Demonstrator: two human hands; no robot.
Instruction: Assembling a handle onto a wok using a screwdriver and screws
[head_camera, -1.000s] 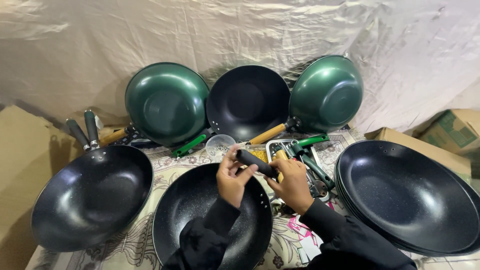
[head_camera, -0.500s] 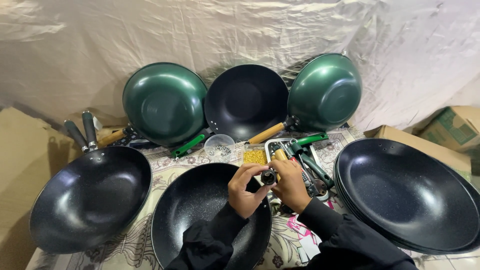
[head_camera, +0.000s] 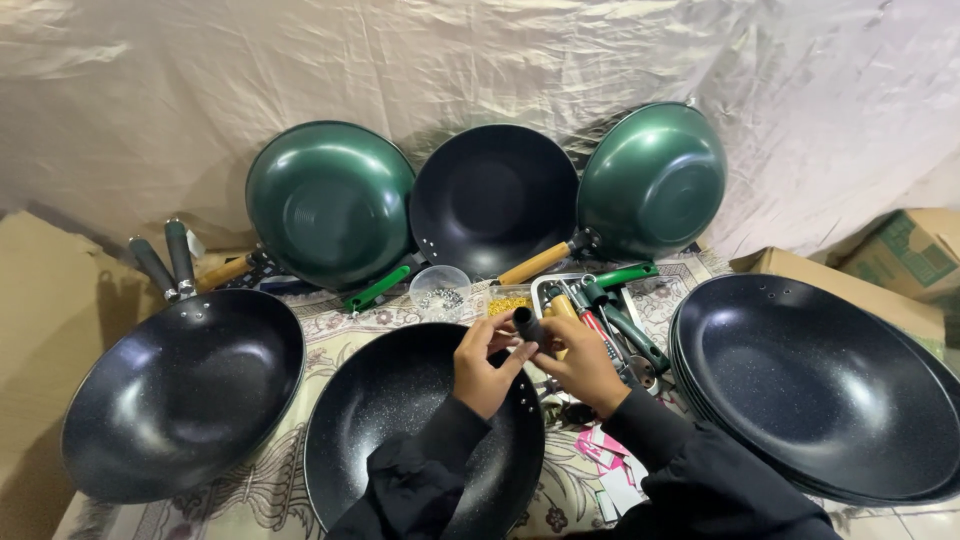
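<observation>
Over the black wok (head_camera: 400, 430) in the middle, the left hand (head_camera: 483, 368) and the right hand (head_camera: 582, 368) both pinch a short black handle (head_camera: 528, 326). Just behind it sits a small cup of screws (head_camera: 440, 291), beside a tray of tools (head_camera: 600, 305).

Sleeves: you wear long black sleeves on both arms, bunched in soft folds.
Hands: your left hand (head_camera: 487, 367) and right hand (head_camera: 580, 365) are bare.
</observation>
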